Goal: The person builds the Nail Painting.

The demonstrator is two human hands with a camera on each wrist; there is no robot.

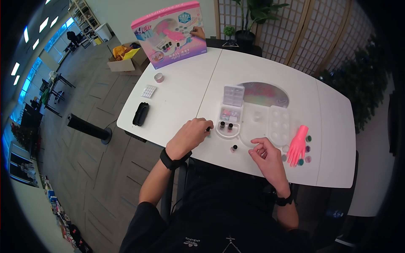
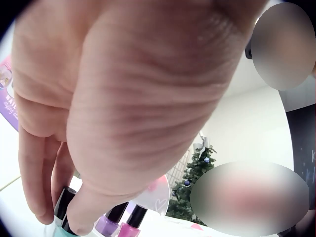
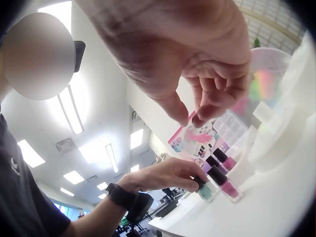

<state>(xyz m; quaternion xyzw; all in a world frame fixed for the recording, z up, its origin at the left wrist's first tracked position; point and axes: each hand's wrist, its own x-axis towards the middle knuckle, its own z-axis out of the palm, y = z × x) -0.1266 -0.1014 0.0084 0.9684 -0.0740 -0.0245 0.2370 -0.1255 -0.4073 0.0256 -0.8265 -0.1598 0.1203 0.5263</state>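
Note:
My left hand (image 1: 195,134) pinches the black cap of a teal nail polish bottle (image 3: 205,191), which stands on the table left of a white tray (image 1: 228,135). Thumb and fingers close round the cap (image 2: 63,200) in the left wrist view. Two more polish bottles, one purple (image 2: 107,225) and one pink (image 2: 130,228), sit in the tray's front pocket. Another pink polish bottle (image 1: 234,148) stands on the table between my hands. My right hand (image 1: 268,162) hovers over the table's near side, fingers loosely bent and holding nothing.
A pink model hand (image 1: 296,147) lies at right among several small glitter pots (image 1: 308,159). Behind the tray is a shiny rounded panel (image 1: 265,93). A black case (image 1: 141,114), white pad (image 1: 148,91) and small tub (image 1: 159,77) lie left; a nail art box (image 1: 168,36) stands behind.

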